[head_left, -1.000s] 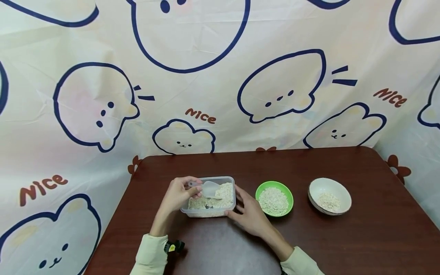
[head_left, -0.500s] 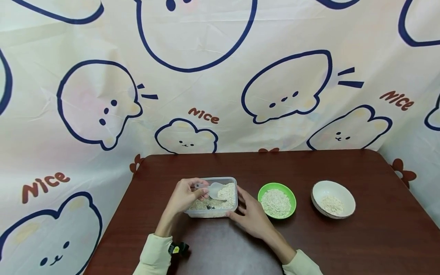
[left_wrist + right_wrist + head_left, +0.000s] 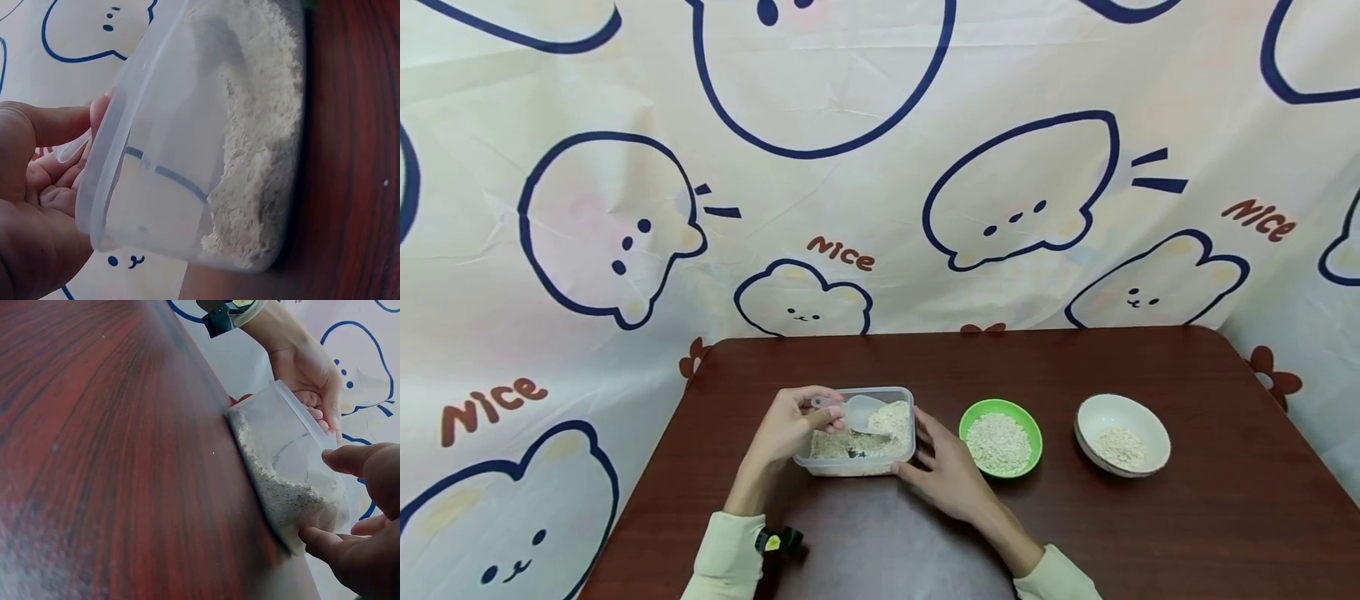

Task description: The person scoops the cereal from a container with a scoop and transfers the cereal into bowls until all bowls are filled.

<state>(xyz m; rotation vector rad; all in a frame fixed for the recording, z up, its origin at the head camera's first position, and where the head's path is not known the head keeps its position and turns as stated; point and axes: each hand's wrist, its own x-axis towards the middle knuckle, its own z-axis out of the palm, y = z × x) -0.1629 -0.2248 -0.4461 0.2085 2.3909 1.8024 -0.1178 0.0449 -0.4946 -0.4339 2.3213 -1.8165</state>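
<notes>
In the head view my left hand pinches the handle of a translucent plastic scoop, whose bowl dips into pale flakes like oats. These flakes fill part of a clear rectangular container, piled higher toward its right end. My right hand grips that right end, thumb at the near corner and fingers along the far side. From the right wrist, the thumb of my right hand is at the container's rim and a fingertip rests low on its wall. In the left wrist view the container's wall partly hides the left fingers.
A green bowl heaped with flakes stands just right of my right hand. Farther right is a white bowl with a smaller heap. All stand on a dark brown table, with a printed cloth hanging behind.
The scoop and left hand shift slightly right through the flakes, then back left. My right hand stays at the container's right end. The head view sways a little.
</notes>
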